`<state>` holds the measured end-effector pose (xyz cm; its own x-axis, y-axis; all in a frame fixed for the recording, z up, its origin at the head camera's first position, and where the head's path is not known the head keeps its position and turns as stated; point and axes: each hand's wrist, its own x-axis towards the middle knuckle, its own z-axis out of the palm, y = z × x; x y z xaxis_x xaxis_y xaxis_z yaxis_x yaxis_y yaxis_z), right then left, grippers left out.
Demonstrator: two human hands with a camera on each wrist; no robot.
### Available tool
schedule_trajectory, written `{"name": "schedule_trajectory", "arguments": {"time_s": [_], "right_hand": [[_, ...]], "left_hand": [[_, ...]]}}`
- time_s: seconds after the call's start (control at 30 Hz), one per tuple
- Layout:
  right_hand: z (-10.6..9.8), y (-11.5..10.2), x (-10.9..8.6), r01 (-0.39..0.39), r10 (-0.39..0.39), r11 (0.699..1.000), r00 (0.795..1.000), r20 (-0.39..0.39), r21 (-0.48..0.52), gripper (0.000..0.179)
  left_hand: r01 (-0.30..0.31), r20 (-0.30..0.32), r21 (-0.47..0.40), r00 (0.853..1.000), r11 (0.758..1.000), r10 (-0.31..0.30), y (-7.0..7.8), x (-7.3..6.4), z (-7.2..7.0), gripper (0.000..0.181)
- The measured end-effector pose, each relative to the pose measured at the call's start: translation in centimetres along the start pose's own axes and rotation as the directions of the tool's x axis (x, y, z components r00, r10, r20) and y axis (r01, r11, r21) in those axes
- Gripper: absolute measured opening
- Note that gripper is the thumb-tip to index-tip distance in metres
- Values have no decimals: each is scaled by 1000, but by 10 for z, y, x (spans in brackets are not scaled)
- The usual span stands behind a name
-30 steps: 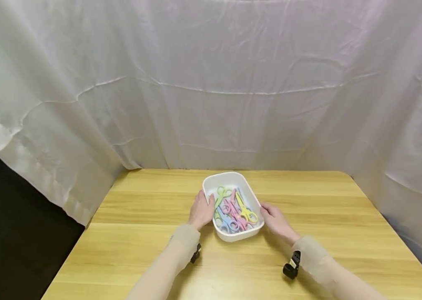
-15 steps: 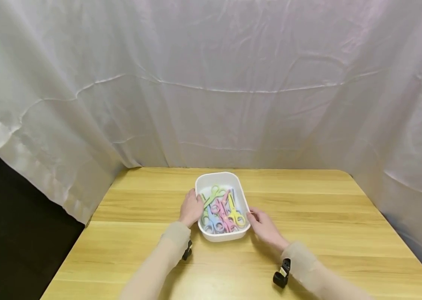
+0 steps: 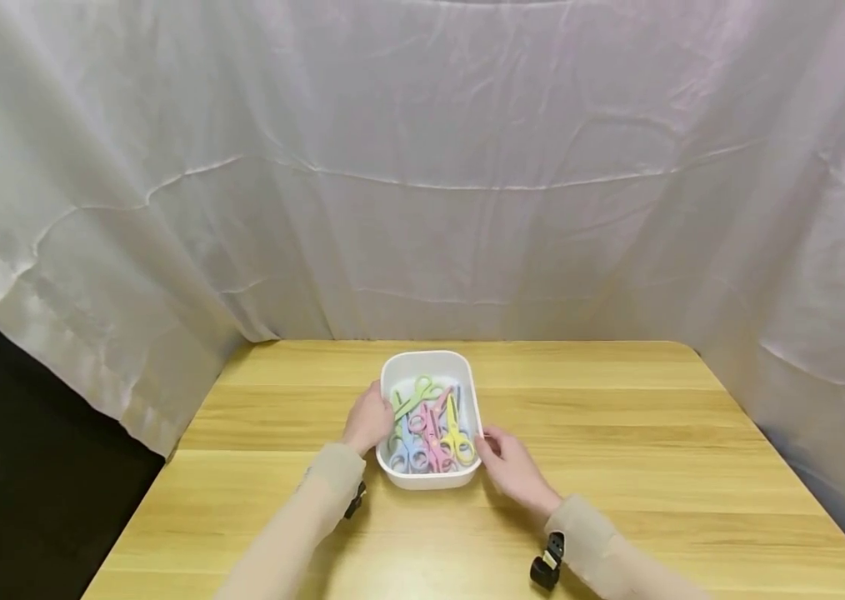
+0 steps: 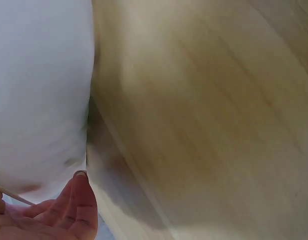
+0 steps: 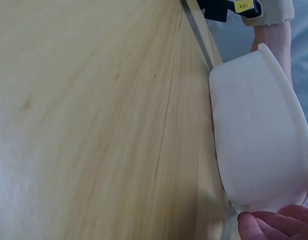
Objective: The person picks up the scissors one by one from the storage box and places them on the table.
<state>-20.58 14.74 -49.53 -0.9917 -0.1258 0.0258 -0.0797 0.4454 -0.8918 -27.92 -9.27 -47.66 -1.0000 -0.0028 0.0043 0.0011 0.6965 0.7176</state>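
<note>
Head view shows the left hand (image 3: 368, 418) gripping the left side of a white bin (image 3: 428, 482) and the right hand (image 3: 516, 471) pinching it near its right front corner. Inside, yellow scissors (image 3: 455, 432) lie to the right, pink scissors (image 3: 432, 442) in the middle, blue scissors (image 3: 410, 443) to the left and green scissors (image 3: 412, 402) farther back. The bin is over the wooden table (image 3: 617, 417); whether its base touches cannot be told. Behind hangs a pale curtain (image 3: 422, 208).
</note>
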Motion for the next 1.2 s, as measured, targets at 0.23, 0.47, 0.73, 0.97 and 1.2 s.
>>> {"name": "schedule_trajectory", "arguments": {"time_s": [0.23, 0.47, 0.73, 0.97, 1.2], "right_hand": [[7, -1, -3, 28, -28, 999, 1000, 7, 17, 35], [14, -1, -4, 55, -56, 998, 998, 35, 18, 37], [15, -10, 1, 59, -60, 998, 997, 56, 8, 39], [16, -11, 0, 52, -52, 999, 993, 102, 1, 43], [13, -14, 1, 15, -17, 1000, 992, 125, 14, 48]], "left_hand": [[22, 33, -18, 999, 1000, -21, -7, 0, -3, 53], [42, 60, 20, 997, 999, -44, -14, 0, -8, 52], [92, 84, -17, 992, 996, -90, -16, 3, -17, 55], [101, 87, -23, 991, 995, -98, -20, 1, -20, 55], [93, 91, -10, 992, 996, -91, -18, 2, -20, 60]]}}
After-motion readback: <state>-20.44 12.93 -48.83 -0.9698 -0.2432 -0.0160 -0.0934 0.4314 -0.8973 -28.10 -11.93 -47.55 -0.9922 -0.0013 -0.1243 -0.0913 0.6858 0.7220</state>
